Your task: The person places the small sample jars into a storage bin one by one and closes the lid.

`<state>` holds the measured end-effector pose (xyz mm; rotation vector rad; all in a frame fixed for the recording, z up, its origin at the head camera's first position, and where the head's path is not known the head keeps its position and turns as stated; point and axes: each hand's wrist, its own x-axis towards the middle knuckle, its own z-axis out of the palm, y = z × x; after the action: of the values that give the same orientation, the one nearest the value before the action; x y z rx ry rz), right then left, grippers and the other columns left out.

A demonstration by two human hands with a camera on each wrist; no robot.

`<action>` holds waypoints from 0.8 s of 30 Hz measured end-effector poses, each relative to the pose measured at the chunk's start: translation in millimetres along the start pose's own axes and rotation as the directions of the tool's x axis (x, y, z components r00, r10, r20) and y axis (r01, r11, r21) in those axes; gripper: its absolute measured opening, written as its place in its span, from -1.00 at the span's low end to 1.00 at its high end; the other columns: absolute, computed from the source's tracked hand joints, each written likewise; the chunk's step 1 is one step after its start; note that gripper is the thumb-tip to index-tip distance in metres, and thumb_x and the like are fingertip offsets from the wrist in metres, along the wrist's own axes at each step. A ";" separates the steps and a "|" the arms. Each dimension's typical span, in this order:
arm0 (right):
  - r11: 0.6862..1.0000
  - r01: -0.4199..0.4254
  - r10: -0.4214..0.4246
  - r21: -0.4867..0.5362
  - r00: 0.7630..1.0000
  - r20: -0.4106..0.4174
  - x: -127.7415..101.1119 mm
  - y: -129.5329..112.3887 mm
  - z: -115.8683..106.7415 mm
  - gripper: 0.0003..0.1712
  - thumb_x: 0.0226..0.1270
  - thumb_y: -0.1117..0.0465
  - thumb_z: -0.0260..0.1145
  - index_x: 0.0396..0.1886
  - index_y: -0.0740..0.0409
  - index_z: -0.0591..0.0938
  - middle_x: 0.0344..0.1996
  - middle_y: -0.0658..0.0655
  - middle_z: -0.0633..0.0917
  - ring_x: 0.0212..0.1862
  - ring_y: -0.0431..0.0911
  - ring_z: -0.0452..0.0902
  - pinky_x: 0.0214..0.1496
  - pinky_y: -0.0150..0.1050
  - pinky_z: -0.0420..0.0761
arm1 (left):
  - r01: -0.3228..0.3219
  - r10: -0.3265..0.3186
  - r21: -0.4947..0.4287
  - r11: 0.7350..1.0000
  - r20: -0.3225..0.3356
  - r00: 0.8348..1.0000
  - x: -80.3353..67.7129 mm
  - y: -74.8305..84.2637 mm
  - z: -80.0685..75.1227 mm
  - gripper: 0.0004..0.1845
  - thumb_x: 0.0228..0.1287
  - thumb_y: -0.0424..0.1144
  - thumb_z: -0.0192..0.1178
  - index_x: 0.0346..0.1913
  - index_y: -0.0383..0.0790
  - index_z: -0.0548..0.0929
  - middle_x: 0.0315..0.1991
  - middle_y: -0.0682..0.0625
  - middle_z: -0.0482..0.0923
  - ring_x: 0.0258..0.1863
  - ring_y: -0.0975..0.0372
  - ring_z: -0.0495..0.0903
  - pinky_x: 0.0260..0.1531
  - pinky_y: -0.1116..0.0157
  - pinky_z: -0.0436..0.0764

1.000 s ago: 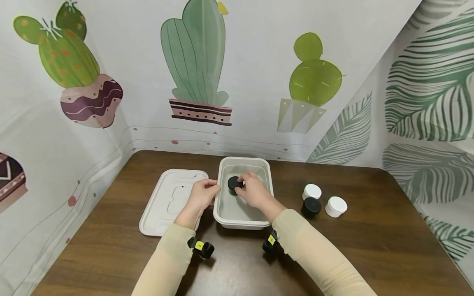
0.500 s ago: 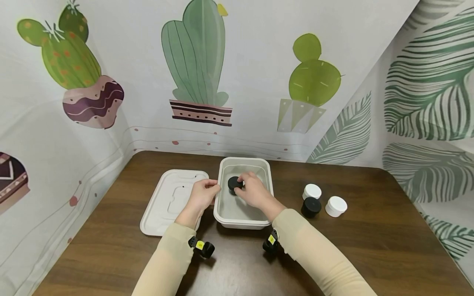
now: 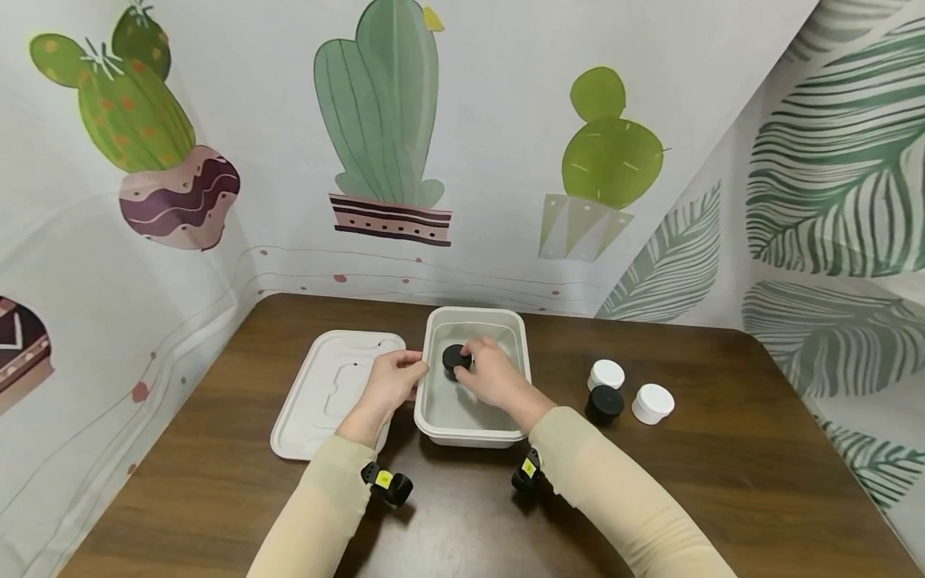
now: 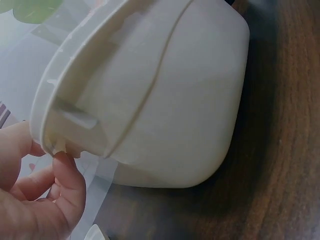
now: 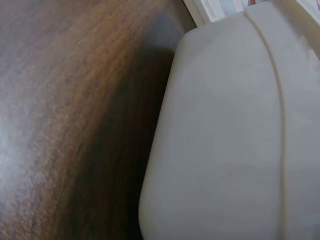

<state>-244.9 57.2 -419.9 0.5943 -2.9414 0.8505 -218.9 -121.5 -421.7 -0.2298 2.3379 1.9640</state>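
In the head view, a pale plastic box (image 3: 470, 413) stands without its lid in the middle of the wooden table. My left hand (image 3: 389, 384) pinches the box's left rim between thumb and fingers; the left wrist view shows this hand (image 4: 42, 192) at the rim, beside the box's outer wall (image 4: 170, 100). Inside the box, my right hand (image 3: 494, 376) holds a small round black jar (image 3: 452, 358) between thumb and fingers, towards the box's left side. Only the box's outer wall (image 5: 215, 130) shows in the right wrist view; the right hand is hidden there.
Left of the box lies a white lid (image 3: 307, 405), partly under my left forearm. To the right stand a white jar (image 3: 606, 374), a black jar (image 3: 604, 405) and another white jar (image 3: 654, 403). A cactus-printed cloth (image 3: 499, 160) hangs behind the table.
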 end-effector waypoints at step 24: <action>0.995 0.044 -0.043 0.086 0.999 -0.015 -5.6 1.0 -19.7 -0.53 0.24 -0.02 0.27 0.06 0.15 0.56 0.08 0.14 0.60 0.06 0.03 0.56 0.06 -0.11 0.57 | 0.033 -0.030 -0.098 0.995 0.037 0.999 -3.9 1.8 -0.6 -0.63 0.20 -0.40 0.10 0.07 -0.49 0.53 -0.14 -0.33 0.59 -0.46 0.24 0.62 -0.50 0.38 0.63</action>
<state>-241.7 70.2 -404.4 0.6517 -2.8809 0.9779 -215.3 -121.6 -419.3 -0.2346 2.2050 2.0538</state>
